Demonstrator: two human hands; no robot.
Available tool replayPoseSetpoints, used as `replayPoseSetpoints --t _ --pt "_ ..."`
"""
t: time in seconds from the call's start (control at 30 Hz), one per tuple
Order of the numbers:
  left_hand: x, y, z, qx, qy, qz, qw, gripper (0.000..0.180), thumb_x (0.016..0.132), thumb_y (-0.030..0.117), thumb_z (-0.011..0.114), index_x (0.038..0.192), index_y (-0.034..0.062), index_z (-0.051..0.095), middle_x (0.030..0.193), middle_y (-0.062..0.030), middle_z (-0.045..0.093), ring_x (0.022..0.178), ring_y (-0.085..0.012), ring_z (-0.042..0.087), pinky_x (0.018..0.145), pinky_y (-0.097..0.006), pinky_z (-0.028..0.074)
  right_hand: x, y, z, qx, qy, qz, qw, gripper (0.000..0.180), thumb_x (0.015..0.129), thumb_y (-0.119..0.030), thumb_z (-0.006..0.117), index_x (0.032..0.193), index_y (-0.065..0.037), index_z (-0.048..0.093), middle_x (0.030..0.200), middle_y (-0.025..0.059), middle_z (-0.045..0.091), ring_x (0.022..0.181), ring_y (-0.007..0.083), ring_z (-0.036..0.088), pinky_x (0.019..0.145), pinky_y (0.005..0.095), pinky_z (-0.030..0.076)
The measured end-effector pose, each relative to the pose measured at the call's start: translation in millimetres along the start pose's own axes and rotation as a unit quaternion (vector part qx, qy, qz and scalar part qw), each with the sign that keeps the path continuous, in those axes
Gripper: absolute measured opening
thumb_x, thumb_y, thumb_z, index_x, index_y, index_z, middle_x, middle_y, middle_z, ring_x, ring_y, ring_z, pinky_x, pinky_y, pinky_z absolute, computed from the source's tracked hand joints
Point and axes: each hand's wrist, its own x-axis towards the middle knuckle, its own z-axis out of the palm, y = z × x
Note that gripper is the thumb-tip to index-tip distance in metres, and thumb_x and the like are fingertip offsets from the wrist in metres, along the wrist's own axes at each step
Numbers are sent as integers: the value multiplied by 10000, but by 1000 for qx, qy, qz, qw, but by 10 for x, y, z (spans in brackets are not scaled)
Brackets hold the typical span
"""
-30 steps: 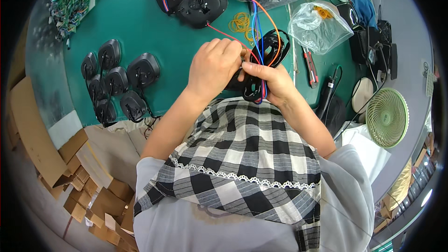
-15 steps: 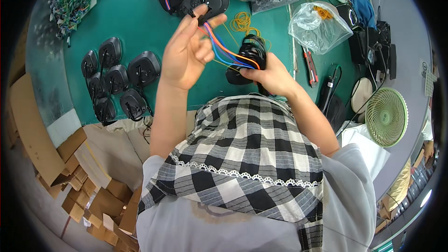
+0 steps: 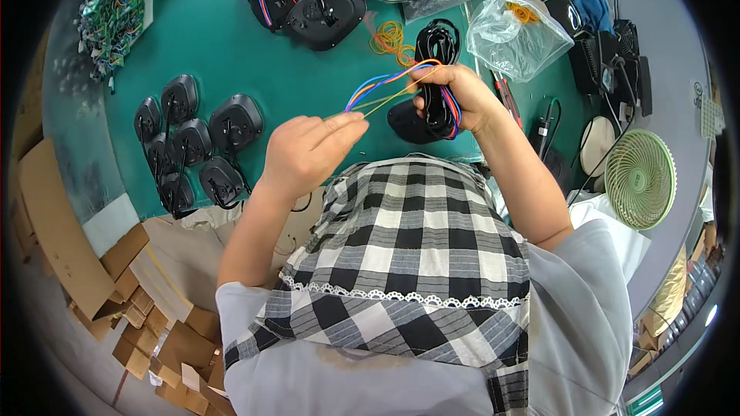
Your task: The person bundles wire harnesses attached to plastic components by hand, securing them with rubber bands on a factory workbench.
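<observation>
My right hand (image 3: 461,98) is closed around a bundle of black coiled cable (image 3: 438,45) with a dark rounded housing (image 3: 414,122) at its lower end. Orange, blue and red wires (image 3: 378,86) leave the bundle under my right thumb and bow across to the left. A thin yellow rubber band (image 3: 395,95) is stretched from the bundle to my left hand (image 3: 308,152). The left fingers are pressed together, pulling the band; the ends of the coloured wires meet those fingertips, and whether they are pinched too is hidden.
Black housings with cables (image 3: 193,139) lie at the left, more (image 3: 327,14) at the back. Loose rubber bands (image 3: 388,37) are beyond the bundle. To the right are a clear bag (image 3: 516,42), a red utility knife (image 3: 507,100) and a green fan (image 3: 640,179). Circuit boards (image 3: 116,19) sit far left.
My left hand has come down and left from beside the rear housings, drawing the rubber band out. The right hand has risen slightly and turned the cable bundle, its coil now further back.
</observation>
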Motion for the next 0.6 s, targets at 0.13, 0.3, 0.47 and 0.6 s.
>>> replayPoseSetpoints --t 0.13,0.3,0.47,0.6 --pt "84 51 -14 -145 143 -155 967 171 776 -17 688 942 24 675 890 -100 696 644 -135 615 548 -257 452 -52 24 126 -9 4 -35 999 198 865 -154 617 954 22 610 838 94 643 613 188 629 575 325 555" --pt "95 -33 -139 -548 43 -118 827 196 762 -26 712 948 14 666 881 -63 696 730 -109 628 590 -241 464 -39 113 96 15 -44 -46 998 222 850 -146 640 953 49 624 839 123 668 599 177 640 537 308 557" --pt "68 -264 -104 135 111 -46 983 177 808 -13 697 962 19 615 867 -130 685 715 -152 638 664 -276 511 -190 86 255 39 -53 3 998 274 854 -183 649 1002 47 625 886 142 685 621 173 658 556 309 571" --pt "48 -397 252 220 243 -38 944 165 812 -15 697 950 27 617 870 -120 683 693 -129 614 600 -271 492 -277 158 434 67 -92 -2 994 255 867 -192 637 1001 23 613 917 137 689 670 173 672 585 308 575"
